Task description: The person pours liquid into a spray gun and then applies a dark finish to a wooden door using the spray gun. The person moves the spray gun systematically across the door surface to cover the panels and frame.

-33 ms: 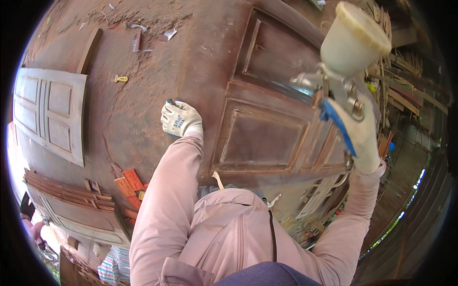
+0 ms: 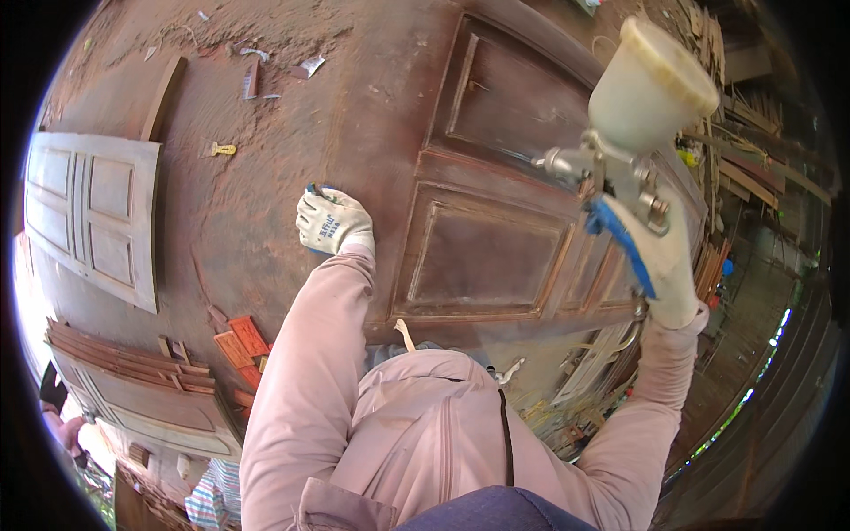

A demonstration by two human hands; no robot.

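My right hand (image 2: 666, 257), in a white glove with a blue palm, grips a spray gun (image 2: 575, 164). A large whitish paint cup (image 2: 651, 87) sits on top of the gun, and its metal nozzle points left. Below the gun lies a dark brown panelled door (image 2: 482, 252), apart from the nozzle. My left hand (image 2: 333, 219), gloved alike, is held just left of the door's edge with its fingers curled in. Something small and dark shows at its top, but I cannot make out what it holds.
A pale panelled door (image 2: 111, 199) lies at the far left, beside a narrow wooden board (image 2: 164, 99). Stacked brown boards (image 2: 133, 358) and orange-red pieces (image 2: 239, 343) lie at the lower left. A yellow object (image 2: 223, 150) rests on the ground. Wood scraps (image 2: 744, 181) crowd the right side.
The spray gun and my right hand have shifted slightly left and a little downward. My left hand has barely moved and stays curled.
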